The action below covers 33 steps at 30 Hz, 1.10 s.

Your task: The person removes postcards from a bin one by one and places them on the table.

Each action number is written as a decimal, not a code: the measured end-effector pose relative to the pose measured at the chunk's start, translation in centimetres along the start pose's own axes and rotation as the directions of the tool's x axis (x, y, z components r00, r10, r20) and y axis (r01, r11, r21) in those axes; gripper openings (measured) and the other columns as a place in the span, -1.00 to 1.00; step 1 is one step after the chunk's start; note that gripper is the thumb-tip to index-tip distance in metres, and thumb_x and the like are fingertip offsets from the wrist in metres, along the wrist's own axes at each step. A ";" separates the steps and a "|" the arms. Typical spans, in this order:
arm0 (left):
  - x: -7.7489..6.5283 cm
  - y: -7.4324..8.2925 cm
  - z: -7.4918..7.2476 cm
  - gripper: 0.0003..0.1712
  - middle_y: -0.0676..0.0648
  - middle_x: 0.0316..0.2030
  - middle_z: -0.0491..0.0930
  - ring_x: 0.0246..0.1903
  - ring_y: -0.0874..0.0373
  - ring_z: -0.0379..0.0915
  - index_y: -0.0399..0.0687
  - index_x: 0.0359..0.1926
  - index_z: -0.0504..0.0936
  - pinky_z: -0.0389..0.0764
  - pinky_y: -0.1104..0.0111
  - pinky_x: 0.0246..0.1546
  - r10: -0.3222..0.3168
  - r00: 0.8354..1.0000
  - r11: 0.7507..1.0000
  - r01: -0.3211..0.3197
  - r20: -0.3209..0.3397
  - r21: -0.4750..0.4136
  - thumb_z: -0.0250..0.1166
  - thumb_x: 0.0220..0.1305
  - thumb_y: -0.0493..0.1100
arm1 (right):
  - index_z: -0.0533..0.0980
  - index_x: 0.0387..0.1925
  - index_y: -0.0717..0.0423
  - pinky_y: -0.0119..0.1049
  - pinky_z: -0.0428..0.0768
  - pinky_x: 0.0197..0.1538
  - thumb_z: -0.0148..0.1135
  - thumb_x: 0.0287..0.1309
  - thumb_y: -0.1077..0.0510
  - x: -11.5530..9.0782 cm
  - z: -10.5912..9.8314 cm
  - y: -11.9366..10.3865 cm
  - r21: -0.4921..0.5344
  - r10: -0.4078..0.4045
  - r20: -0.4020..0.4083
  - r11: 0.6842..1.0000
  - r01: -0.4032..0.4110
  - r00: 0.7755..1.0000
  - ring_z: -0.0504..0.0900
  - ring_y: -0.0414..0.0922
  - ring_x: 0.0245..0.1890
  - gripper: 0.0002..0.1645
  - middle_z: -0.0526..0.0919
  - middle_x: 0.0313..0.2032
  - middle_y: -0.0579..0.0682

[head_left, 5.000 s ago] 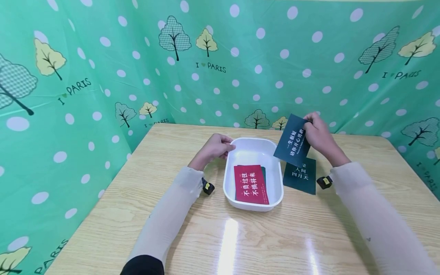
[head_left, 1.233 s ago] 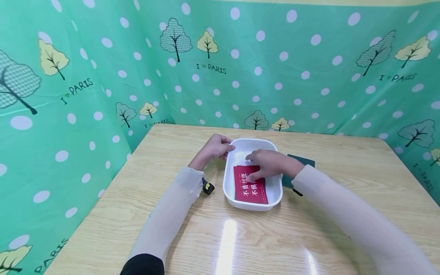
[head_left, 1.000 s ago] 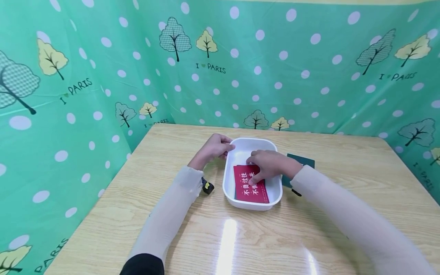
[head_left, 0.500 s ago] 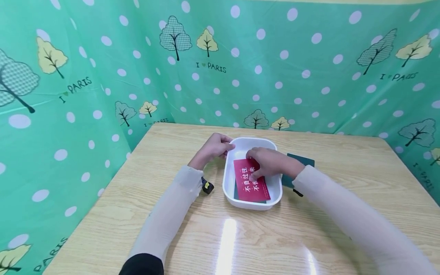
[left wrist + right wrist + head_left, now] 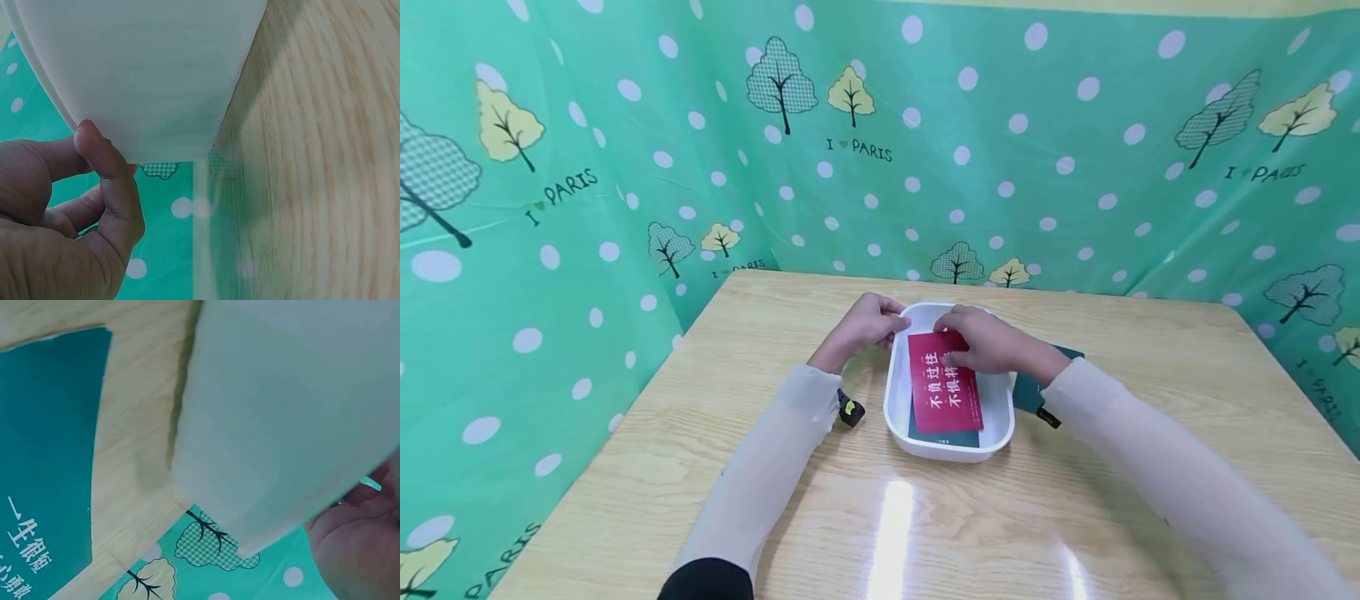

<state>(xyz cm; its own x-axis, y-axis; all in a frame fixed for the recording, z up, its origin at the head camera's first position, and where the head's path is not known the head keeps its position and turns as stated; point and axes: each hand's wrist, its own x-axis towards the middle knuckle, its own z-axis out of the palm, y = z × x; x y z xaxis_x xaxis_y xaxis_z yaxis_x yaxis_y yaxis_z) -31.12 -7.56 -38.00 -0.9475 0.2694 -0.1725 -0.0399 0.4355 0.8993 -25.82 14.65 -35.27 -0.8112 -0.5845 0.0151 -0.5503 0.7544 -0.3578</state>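
A white plastic tub stands on the table. My left hand holds its far left rim, thumb on the inside; in the left wrist view that hand curls its fingers at the tub's edge. Inside the tub my right hand pinches the far right part of a red card with white Chinese writing. Under the red card, the near end of a dark green card shows. The right wrist view has the tub's outer wall hiding the card and the fingertips.
Right of the tub, a dark green card with white writing lies on the wooden table, partly behind the right forearm. A green curtain with trees and dots hangs along the far and left sides.
The right hand has let go of a dark green card at the right, reached into the tub and taken hold of the red card. The red card has shifted away, baring the green one beneath.
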 end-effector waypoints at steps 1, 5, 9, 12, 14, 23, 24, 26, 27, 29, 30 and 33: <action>-0.1 -0.1 0.0 -0.72 -0.18 -0.29 0.61 -0.51 0.11 0.54 -0.22 0.01 0.60 0.66 0.06 -0.23 -0.002 1.000 1.000 0.002 0.002 -0.001 0.28 0.32 -0.21 | 0.50 0.12 0.11 -0.24 0.68 -0.16 0.50 0.02 0.08 0.0 -0.1 0.0 0.029 0.003 -0.017 1.000 -0.003 1.000 0.52 -0.13 -0.15 -0.39 0.54 -0.10 -0.03; -0.1 -0.2 0.0 -0.72 -0.18 -0.27 0.61 -0.49 0.11 0.54 -0.23 0.01 0.59 0.67 0.07 -0.23 0.001 1.000 1.000 -0.001 -0.004 -0.008 0.27 0.32 -0.21 | 0.45 0.06 0.13 -0.27 0.66 -0.19 0.29 0.24 0.23 -0.1 -0.6 -0.2 0.148 0.006 -0.074 0.989 0.005 0.997 0.54 -0.11 -0.24 -0.63 0.56 -0.18 -0.02; 0.0 -0.1 0.0 -0.71 -0.18 -0.28 0.60 -0.50 0.11 0.54 -0.23 0.01 0.59 0.67 0.07 -0.24 -0.005 1.000 1.000 0.005 -0.009 -0.006 0.28 0.32 -0.20 | 0.37 0.03 0.19 -0.28 0.61 -0.21 0.03 0.38 0.32 -0.2 -1.1 -0.2 0.224 -0.011 -0.114 0.974 0.037 0.993 0.52 -0.07 -0.29 -0.78 0.55 -0.23 0.04; 0.0 -0.1 0.1 -0.71 -0.18 -0.28 0.59 -0.51 0.12 0.52 -0.24 0.02 0.59 0.67 0.06 -0.23 -0.006 1.000 1.000 0.006 -0.010 -0.005 0.29 0.32 -0.21 | 0.34 0.01 0.22 -0.25 0.58 -0.24 -0.06 0.40 0.34 -0.3 -1.3 -0.1 0.238 -0.019 -0.144 0.970 0.053 0.989 0.50 -0.05 -0.30 -0.80 0.53 -0.23 0.08; 0.0 -0.1 0.1 -0.71 -0.18 -0.28 0.59 -0.52 0.12 0.52 -0.24 0.02 0.59 0.67 0.06 -0.23 -0.006 1.000 1.000 0.006 -0.011 0.001 0.28 0.32 -0.21 | 0.34 0.00 0.22 -0.25 0.57 -0.26 -0.08 0.41 0.33 -0.3 -1.5 0.0 0.233 -0.019 -0.164 0.971 0.058 0.986 0.49 -0.04 -0.32 -0.82 0.51 -0.26 0.09; 0.1 -0.1 0.1 -0.74 -0.20 -0.30 0.60 -0.56 0.15 0.51 -0.23 -0.02 0.62 0.69 0.19 -0.40 0.006 1.000 1.000 -0.006 -0.002 0.003 0.29 0.31 -0.21 | 0.33 0.03 0.20 -0.20 0.56 -0.28 -0.14 0.46 0.31 -1.1 -3.3 0.9 0.293 0.040 -0.278 0.955 0.045 0.960 0.48 -0.02 -0.31 -0.81 0.50 -0.23 0.11; 0.1 -0.1 0.0 -0.74 -0.20 -0.30 0.60 -0.57 0.15 0.51 -0.23 -0.02 0.62 0.69 0.18 -0.39 0.007 1.000 1.000 -0.007 -0.001 0.002 0.29 0.31 -0.21 | 0.33 0.03 0.21 -0.18 0.57 -0.28 -0.15 0.46 0.31 -1.2 -3.6 1.1 0.313 0.050 -0.296 0.949 0.047 0.954 0.48 -0.01 -0.30 -0.80 0.50 -0.21 0.12; 0.0 -0.1 0.0 -0.74 -0.20 -0.31 0.60 -0.57 0.15 0.51 -0.23 -0.02 0.62 0.69 0.18 -0.39 0.007 1.000 1.000 -0.007 0.001 0.001 0.29 0.31 -0.21 | 0.30 0.05 0.21 -0.15 0.58 -0.27 -0.17 0.47 0.30 -1.6 -4.3 1.4 0.340 0.071 -0.332 0.939 0.050 0.941 0.49 0.01 -0.27 -0.79 0.49 -0.16 0.13; 0.0 -0.1 0.0 -0.73 -0.21 -0.30 0.61 -0.57 0.15 0.51 -0.24 -0.02 0.62 0.69 0.18 -0.40 0.007 1.000 1.000 -0.007 0.002 -0.001 0.29 0.31 -0.22 | 0.29 0.06 0.22 -0.14 0.59 -0.27 -0.18 0.48 0.30 -1.8 -4.5 1.6 0.354 0.082 -0.347 0.934 0.049 0.934 0.49 0.01 -0.26 -0.79 0.48 -0.14 0.13; 0.0 0.0 0.0 -0.73 -0.22 -0.28 0.61 -0.56 0.15 0.51 -0.24 -0.01 0.61 0.68 0.20 -0.40 0.006 1.000 1.000 -0.006 0.004 0.000 0.29 0.31 -0.22 | 0.27 0.06 0.23 -0.12 0.60 -0.26 -0.20 0.49 0.28 -2.1 -5.0 2.2 0.375 0.102 -0.375 0.926 0.050 0.921 0.49 0.03 -0.23 -0.79 0.46 -0.11 0.15; 0.0 0.0 0.1 -0.73 -0.23 -0.28 0.61 -0.56 0.15 0.52 -0.24 -0.01 0.61 0.69 0.21 -0.41 0.005 1.000 1.000 -0.005 0.004 -0.001 0.29 0.31 -0.22 | 0.27 0.06 0.23 -0.10 0.61 -0.27 -0.21 0.49 0.27 -2.3 -5.3 2.4 0.385 0.117 -0.387 0.922 0.045 0.915 0.50 0.03 -0.23 -0.79 0.45 -0.10 0.15; -0.1 0.0 0.1 -0.74 -0.22 -0.28 0.63 -0.53 0.13 0.54 -0.24 -0.01 0.62 0.69 0.22 -0.41 0.001 1.000 1.000 -0.001 -0.002 0.000 0.29 0.32 -0.22 | 0.27 0.07 0.23 -0.09 0.63 -0.27 -0.23 0.49 0.23 -2.8 -5.7 3.4 0.410 0.176 -0.426 0.912 0.015 0.888 0.49 0.04 -0.21 -0.76 0.43 -0.09 0.15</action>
<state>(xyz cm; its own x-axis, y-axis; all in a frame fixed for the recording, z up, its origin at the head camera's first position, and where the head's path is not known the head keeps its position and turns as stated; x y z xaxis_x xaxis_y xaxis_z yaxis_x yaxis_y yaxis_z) -30.99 -7.51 -37.97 -0.9481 0.2683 -0.1707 -0.0388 0.4353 0.8995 -26.56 20.50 -31.17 -0.9012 -0.2587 0.3477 -0.4333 0.5568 -0.7087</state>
